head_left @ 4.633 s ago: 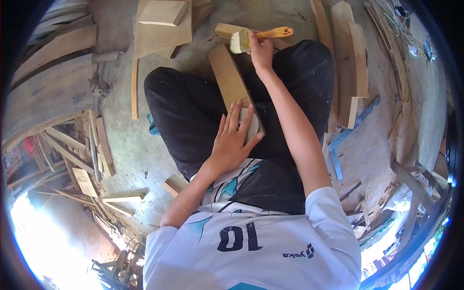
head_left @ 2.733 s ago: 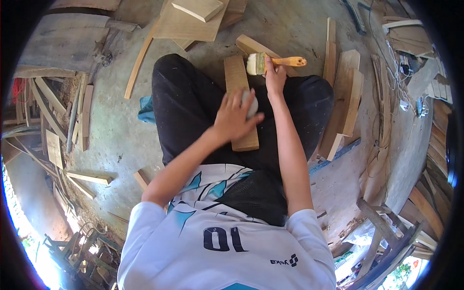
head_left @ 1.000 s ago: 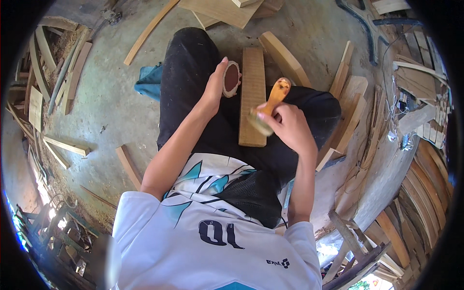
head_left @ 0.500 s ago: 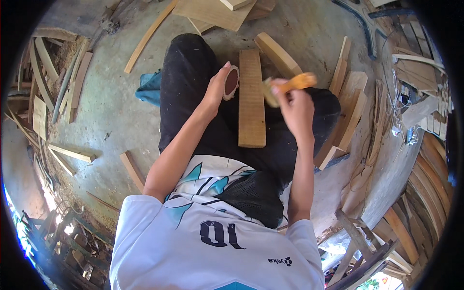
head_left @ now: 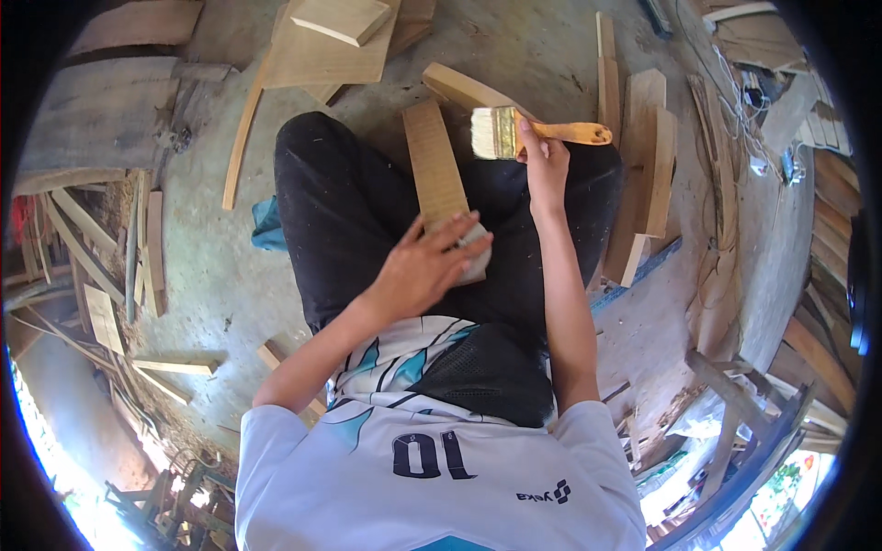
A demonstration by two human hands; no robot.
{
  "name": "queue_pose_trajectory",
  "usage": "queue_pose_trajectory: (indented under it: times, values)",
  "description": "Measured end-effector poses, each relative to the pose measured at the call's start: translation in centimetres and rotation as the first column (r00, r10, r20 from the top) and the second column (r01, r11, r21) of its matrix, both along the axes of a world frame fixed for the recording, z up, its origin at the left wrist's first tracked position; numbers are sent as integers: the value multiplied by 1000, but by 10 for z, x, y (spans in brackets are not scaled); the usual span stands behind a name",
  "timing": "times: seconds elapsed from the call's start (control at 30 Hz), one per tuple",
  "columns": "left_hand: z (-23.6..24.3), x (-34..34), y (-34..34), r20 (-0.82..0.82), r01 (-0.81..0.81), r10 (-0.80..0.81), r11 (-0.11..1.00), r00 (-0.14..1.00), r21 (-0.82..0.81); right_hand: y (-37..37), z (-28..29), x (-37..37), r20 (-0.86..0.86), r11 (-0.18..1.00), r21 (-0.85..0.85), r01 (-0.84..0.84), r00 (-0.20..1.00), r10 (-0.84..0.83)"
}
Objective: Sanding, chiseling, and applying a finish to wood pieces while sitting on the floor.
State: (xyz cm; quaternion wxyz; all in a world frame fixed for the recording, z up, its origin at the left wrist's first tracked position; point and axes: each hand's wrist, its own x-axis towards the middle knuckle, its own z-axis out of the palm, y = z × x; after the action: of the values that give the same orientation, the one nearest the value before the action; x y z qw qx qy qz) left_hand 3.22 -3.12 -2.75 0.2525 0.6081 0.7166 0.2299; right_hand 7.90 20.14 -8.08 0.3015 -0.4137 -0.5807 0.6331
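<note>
The left forearm slants up from the lower left, elbow bent outward, and the left hand (head_left: 418,275) lies palm down with fingers splayed over a pale grey pad (head_left: 475,241) on the near end of a board (head_left: 435,170); whether those fingers grip the pad's edges cannot be told. The right forearm rises nearly straight, and the right hand (head_left: 544,170) is closed around a wide brush (head_left: 503,134), held level above the right thigh and apart from the board, bristles to the left, handle to the right. A large dark number and a small logo with lettering mark the white shirt (head_left: 432,496), both upside down from here. The board is long, flat and warm brown, its face finely textured, lying lengthwise between the legs in black trousers (head_left: 335,202). The brush has off-white bristles, a yellowish metal band and an orange-brown handle.
</note>
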Motion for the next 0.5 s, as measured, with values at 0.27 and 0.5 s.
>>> queue_pose_trajectory:
  times: [0.27,0.5]
  values:
    - [-57,-41,33,59,-474,471,866,880,157,-3,-2,-5,12,999,-15,-48,999,48]
    - [-8,2,-13,402,-385,319,918,858,94,-1,-9,-2,-33,1000,-15,-2,999,1]
